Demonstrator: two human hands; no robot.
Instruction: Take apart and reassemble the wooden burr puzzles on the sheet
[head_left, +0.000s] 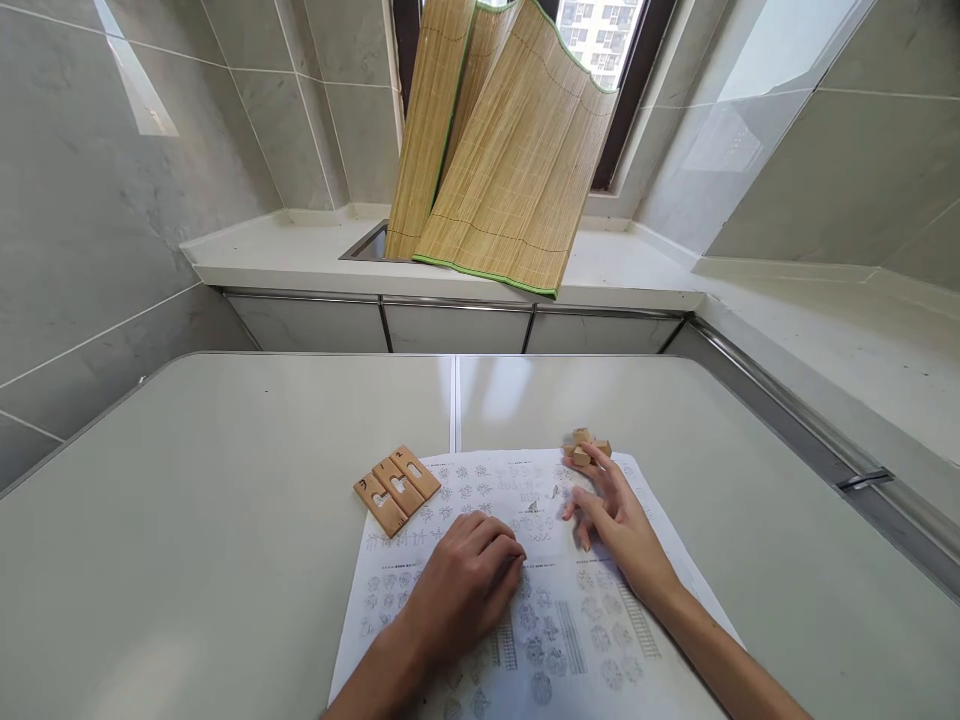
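A large printed sheet [547,600] with rows of small diagrams lies under both hands. My left hand [472,570] rests on the sheet with its fingers curled in; whatever they may hold is hidden. My right hand [615,510] is open, its fingers apart. Its index fingertip reaches a small interlocking wooden burr puzzle [582,455] at the sheet's far right edge, touching or nearly touching it. Three flat wooden pieces with cut-out slots [398,490] lie side by side at the sheet's far left corner, the outer ones marked with numbers.
The pale table [225,520] has a seam [455,400] running away from me. Behind it, a white counter [285,250] holds a sink [365,243], partly covered by a bamboo mat [517,150] leaning before the window. Tiled walls [135,180] stand on both sides.
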